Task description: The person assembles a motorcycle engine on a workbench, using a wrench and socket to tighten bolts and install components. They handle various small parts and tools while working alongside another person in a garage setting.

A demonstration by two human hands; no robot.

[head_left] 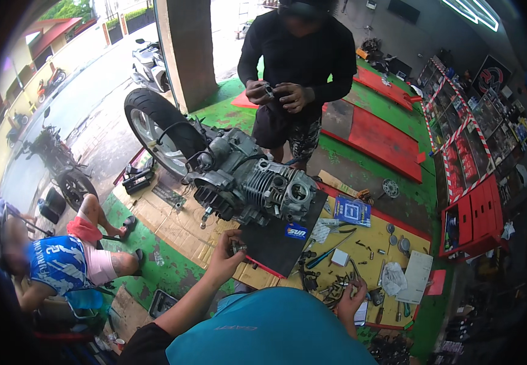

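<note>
My left hand point(227, 255) is closed on a small metal part point(237, 247), just in front of the engine. My right hand point(351, 298) is low over a pile of small metal parts point(330, 286) on the yellow worktop. Its fingers are curled together, and what they hold, if anything, is too small to make out. The grey engine point(251, 182), with its finned cylinder and exposed head, lies on a black mat point(269, 246). A wheel with a black tyre point(163, 131) is attached behind it. Near my right hand are a blue-handled screwdriver point(319, 260) and a crumpled plastic bag point(394, 278).
Across the bench a person in black point(297, 58) handles a small metal part. Someone in a blue jersey point(62, 261) sits low on the left. A blue packet point(352, 210) and a paper sheet point(414, 275) lie on the worktop. At right stands a red cabinet point(473, 216).
</note>
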